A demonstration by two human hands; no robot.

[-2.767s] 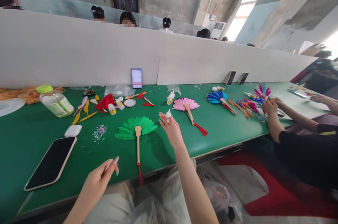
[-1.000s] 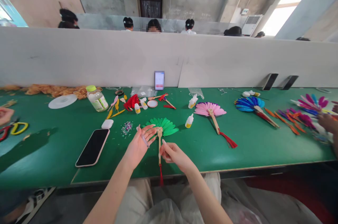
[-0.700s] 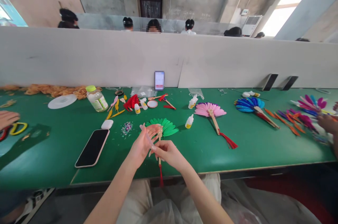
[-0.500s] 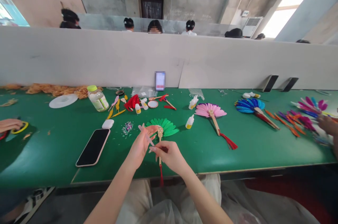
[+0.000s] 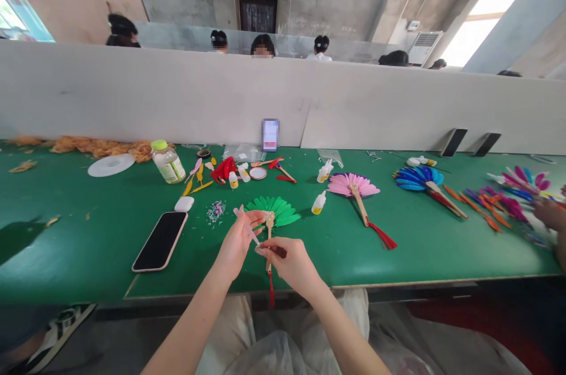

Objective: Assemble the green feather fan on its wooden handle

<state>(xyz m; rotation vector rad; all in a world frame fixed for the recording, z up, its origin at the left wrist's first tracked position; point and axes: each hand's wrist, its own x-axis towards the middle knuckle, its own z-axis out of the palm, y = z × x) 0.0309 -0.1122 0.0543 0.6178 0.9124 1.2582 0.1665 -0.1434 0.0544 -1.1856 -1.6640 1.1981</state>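
A slim pale pink feather (image 5: 251,230) slants between my two hands. Its upper part rests in my left hand (image 5: 236,242), held by the thumb against the palm side, with the fingers stretched to the right. My right hand (image 5: 287,260) pinches the feather's lower end between thumb and fingertips. Just behind them lies a green feather fan (image 5: 280,213) on the table, its wooden handle (image 5: 269,232) partly hidden by my hands. A red tassel (image 5: 271,292) hangs from that handle over the table edge.
Left of my hands are purple-white flakes (image 5: 216,211), a phone (image 5: 160,242) and a white case (image 5: 184,204). Glue bottles (image 5: 318,203), a pink fan (image 5: 354,185) and a blue fan (image 5: 418,177) lie rightward. Another person's hand (image 5: 550,213) is at loose feathers far right.
The view has shifted slightly. Both my hands keep their hold on the pink feather, almost unmoved. At far left, another person's hand with yellow-handled scissors has gone out of view.
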